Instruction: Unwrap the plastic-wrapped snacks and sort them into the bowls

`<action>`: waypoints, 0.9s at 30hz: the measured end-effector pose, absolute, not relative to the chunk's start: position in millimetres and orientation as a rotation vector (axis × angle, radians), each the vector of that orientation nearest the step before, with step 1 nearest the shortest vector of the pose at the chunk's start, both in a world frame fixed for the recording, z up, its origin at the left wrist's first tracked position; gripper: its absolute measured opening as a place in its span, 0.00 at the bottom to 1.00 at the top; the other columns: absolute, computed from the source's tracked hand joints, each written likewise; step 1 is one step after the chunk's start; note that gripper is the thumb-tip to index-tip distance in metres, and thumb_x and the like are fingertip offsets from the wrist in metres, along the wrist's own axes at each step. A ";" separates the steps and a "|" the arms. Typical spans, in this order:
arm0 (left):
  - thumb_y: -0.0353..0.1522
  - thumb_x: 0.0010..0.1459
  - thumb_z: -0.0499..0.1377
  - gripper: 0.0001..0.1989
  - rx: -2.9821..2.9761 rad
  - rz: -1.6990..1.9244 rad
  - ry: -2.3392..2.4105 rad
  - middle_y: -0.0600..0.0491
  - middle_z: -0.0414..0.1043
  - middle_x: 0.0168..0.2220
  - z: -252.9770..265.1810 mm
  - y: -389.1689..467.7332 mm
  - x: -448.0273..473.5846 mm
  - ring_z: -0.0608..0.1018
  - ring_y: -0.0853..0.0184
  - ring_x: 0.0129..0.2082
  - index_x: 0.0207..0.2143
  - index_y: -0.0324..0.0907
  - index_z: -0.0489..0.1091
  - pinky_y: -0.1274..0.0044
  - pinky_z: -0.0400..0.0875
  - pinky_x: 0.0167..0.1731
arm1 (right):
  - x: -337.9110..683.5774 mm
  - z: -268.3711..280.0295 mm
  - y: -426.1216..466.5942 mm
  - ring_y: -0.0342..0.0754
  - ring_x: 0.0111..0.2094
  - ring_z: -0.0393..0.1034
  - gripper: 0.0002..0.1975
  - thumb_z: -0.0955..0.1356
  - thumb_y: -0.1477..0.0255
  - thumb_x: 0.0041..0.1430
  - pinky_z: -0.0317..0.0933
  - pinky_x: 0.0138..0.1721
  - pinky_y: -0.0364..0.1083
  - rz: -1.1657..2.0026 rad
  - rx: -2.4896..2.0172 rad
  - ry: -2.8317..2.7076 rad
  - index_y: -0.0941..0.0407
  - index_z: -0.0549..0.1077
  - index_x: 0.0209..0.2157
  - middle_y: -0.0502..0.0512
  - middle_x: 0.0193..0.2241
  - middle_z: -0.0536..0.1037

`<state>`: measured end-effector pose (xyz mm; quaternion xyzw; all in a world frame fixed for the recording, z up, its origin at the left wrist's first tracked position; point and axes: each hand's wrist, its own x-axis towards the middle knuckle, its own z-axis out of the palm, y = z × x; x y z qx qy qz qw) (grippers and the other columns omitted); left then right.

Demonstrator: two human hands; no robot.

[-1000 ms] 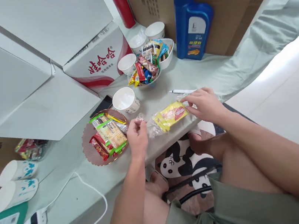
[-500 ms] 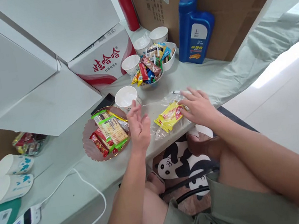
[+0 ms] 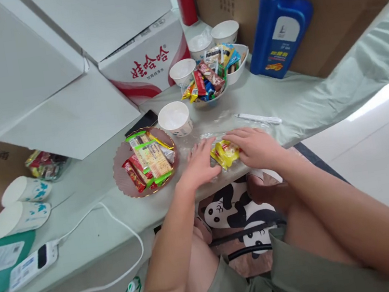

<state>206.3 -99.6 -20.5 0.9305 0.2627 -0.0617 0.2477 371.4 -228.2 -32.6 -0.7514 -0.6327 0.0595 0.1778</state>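
Note:
Yellow snack packets (image 3: 228, 153) lie bunched together on crinkled clear plastic near the table's front edge. My left hand (image 3: 200, 165) has come to their left end, thumb and fingers bent around that side. From the right, my right hand (image 3: 257, 147) curls over the other end, its fingertips touching the packets and the plastic. Part of the packets is hidden under my fingers. Just beyond my right hand rests a slim white pen-like tool (image 3: 259, 119). Left of my left hand is a pink gold-rimmed plate (image 3: 120, 174) bearing biscuit packs (image 3: 154, 159) and red wrapped snacks.
A paper bowl (image 3: 175, 119) stands behind the plate, beside a dark phone (image 3: 142, 123). Farther back are a heaped bowl of snacks (image 3: 207, 83), more paper bowls and a blue jug (image 3: 279, 26). A white cable (image 3: 118, 221) trails from a power bank (image 3: 33, 267) at left.
My left hand has come down from its raised position to the packets' left end. The packets are now more bunched, and the white tool shows more fully. The view has shifted.

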 end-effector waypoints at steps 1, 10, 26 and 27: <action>0.32 0.52 0.61 0.47 2.520 -0.284 0.733 0.42 0.44 0.75 -17.7 -99.3 204.6 0.48 0.42 0.74 0.72 0.46 0.47 0.49 0.48 0.69 | 373.9 -32.0 -227.6 0.61 0.58 0.69 0.28 0.63 0.78 0.56 0.64 0.56 0.59 0.163 -2.109 -1.786 0.56 0.72 0.59 0.60 0.58 0.76; 0.30 0.43 0.66 0.63 2.514 -0.731 0.629 0.45 0.23 0.76 -8.8 -92.9 190.8 0.32 0.48 0.75 0.74 0.48 0.31 0.54 0.40 0.71 | 386.4 -27.2 -204.8 0.63 0.57 0.72 0.29 0.63 0.75 0.56 0.65 0.57 0.62 0.421 -2.157 -1.866 0.58 0.72 0.60 0.64 0.56 0.78; 0.35 0.58 0.51 0.45 2.489 -0.679 0.794 0.51 0.27 0.77 -8.8 -95.0 193.7 0.35 0.54 0.76 0.75 0.44 0.37 0.57 0.39 0.72 | 397.8 -26.0 -235.4 0.63 0.51 0.72 0.37 0.73 0.64 0.47 0.70 0.51 0.59 0.601 -2.223 -1.716 0.53 0.67 0.61 0.65 0.56 0.64; 0.36 0.62 0.48 0.40 2.475 -0.660 0.811 0.52 0.29 0.77 -9.3 -94.9 194.8 0.36 0.54 0.76 0.75 0.45 0.41 0.56 0.39 0.72 | 398.9 -26.0 -237.5 0.62 0.51 0.72 0.35 0.73 0.64 0.47 0.70 0.52 0.58 0.590 -2.179 -1.714 0.53 0.68 0.59 0.65 0.56 0.65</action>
